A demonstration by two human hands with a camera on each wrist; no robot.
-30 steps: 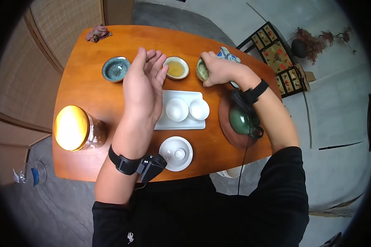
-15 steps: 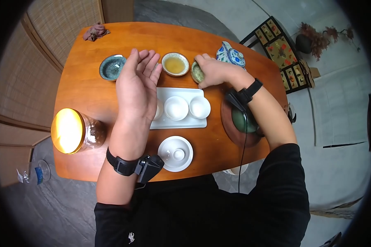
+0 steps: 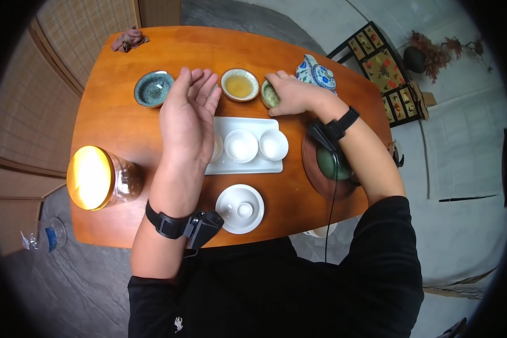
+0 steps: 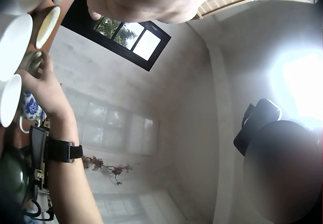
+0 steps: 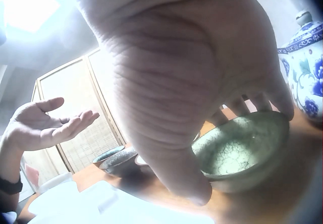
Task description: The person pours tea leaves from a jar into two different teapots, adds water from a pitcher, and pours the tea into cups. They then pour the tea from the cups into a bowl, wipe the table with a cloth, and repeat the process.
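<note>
My right hand (image 3: 293, 94) reaches over a green crackle-glazed tea cup (image 3: 269, 97) and grips it by the rim, thumb on the near side and fingers on the far side in the right wrist view. Just left of it is a speckled pale cup (image 3: 240, 84) of amber tea. My left hand (image 3: 188, 121) hangs above the table with its palm turned up and fingers relaxed, holding nothing. It partly covers a teal glazed cup (image 3: 153, 89). Beneath and beside it lies a white tray (image 3: 245, 123) with white cups (image 3: 241, 146), one partly hidden by my wrist.
A blue-and-white teapot (image 3: 318, 76) stands behind my right hand. A green teapot (image 3: 331, 163) sits on a brown round board (image 3: 315, 183), under my right forearm. Nearer me is a white lidded bowl (image 3: 240, 209). At left are a yellow-lidded jar (image 3: 90, 177) and a crumpled cloth (image 3: 130, 40).
The green cup has moved left with my right hand, closer to the tea-filled cup, then stayed there. My left hand has shifted slightly left, still palm up.
</note>
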